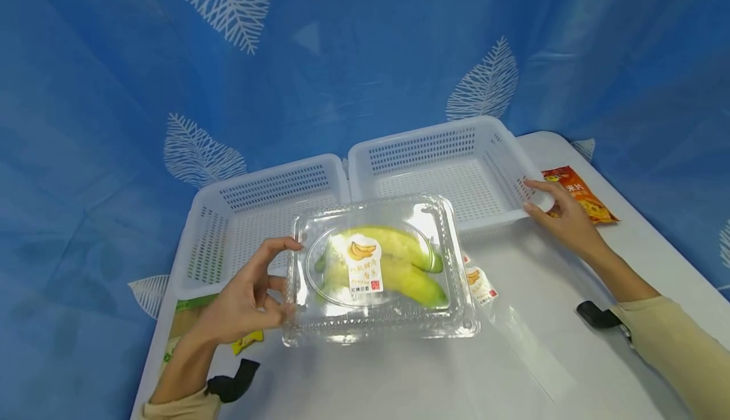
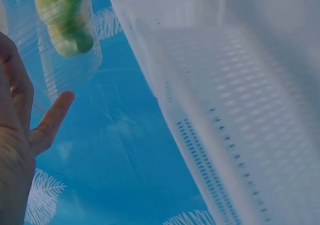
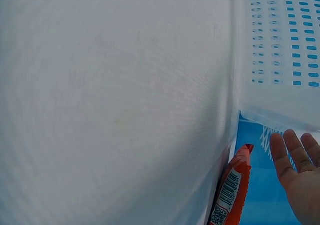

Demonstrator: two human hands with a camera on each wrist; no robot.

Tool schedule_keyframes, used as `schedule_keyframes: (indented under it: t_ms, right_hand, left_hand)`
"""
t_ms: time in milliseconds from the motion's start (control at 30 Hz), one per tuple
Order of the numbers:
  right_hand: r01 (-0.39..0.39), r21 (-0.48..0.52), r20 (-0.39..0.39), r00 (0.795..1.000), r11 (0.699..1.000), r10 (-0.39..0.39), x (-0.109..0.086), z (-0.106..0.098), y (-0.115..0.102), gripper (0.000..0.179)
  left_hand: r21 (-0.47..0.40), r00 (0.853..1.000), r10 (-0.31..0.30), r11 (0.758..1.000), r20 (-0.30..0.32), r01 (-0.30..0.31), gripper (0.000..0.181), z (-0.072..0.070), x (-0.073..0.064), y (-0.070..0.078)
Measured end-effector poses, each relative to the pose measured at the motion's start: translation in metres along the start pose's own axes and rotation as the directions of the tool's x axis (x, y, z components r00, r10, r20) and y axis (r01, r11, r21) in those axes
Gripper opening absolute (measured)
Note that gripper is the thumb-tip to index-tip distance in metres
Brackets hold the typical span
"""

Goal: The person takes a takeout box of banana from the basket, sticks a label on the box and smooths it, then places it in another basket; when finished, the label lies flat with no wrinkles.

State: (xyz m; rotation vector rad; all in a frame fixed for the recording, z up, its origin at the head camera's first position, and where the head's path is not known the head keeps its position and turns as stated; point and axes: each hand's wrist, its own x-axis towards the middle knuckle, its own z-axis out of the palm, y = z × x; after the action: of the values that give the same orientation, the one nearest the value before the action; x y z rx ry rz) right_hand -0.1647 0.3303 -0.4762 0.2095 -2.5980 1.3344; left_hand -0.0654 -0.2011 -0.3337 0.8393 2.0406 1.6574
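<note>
My left hand (image 1: 245, 299) grips the left edge of a clear plastic clamshell box (image 1: 462, 306), index finger at the upper corner and thumb lower down. Inside lie green-yellow bananas (image 1: 410, 280) under a banana-picture label (image 1: 364, 268). The box is held up in front of the baskets, overlapping both in the head view. At the front right corner of the right white basket (image 1: 422, 135) is my right hand (image 1: 564, 217), thumb and index finger spread about the corner. Its fingers (image 3: 285, 165) look extended in the right wrist view, just beside the basket wall.
A second white basket (image 1: 265, 176) stands to the left. An orange snack bag (image 1: 587, 198) lies behind the right hand. On the table (image 1: 570, 318) are another banana label (image 1: 481, 284) with a clear strip, a small yellow packet (image 1: 248, 341), and a green-and-brown package (image 1: 184, 322) near the left forearm.
</note>
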Motion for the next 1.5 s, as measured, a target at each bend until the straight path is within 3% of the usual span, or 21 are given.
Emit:
schedule_keyframes:
  t_ms: [133, 433, 767, 1067, 1500]
  right_hand:
    - [-0.007, 0.008, 0.009, 1.000, 1.000, 0.007, 0.000, -0.001, 0.000, 0.054]
    - [-0.010, 0.013, 0.011, 1.000, 1.000, 0.009, 0.000, -0.001, -0.001, 0.054]
    - [-0.001, 0.020, 0.016, 1.000, 1.000, 0.001, 0.001, -0.001, 0.001, 0.054]
    - [0.035, 0.050, 0.008, 0.999, 0.998, -0.035, 0.000, -0.002, 0.005, 0.053]
    - [0.047, 0.051, 0.010, 0.999, 0.998, -0.048, 0.001, -0.002, 0.006, 0.051]
  left_hand:
    - [0.025, 1.000, -0.016, 1.000, -0.016, 0.017, 0.077, -0.012, 0.026, 0.007]
    - [0.033, 0.985, -0.153, 0.987, -0.077, 0.156, 0.076, -0.026, 0.096, 0.005]
    - [-0.005, 0.968, -0.230, 0.973, -0.100, 0.231, 0.078, -0.021, 0.155, -0.010]
    - [-0.065, 0.958, -0.258, 0.966, -0.121, 0.252, 0.075, -0.013, 0.184, -0.022]
    - [-0.092, 0.942, -0.325, 0.944, -0.082, 0.317, 0.073, 0.002, 0.203, -0.048]
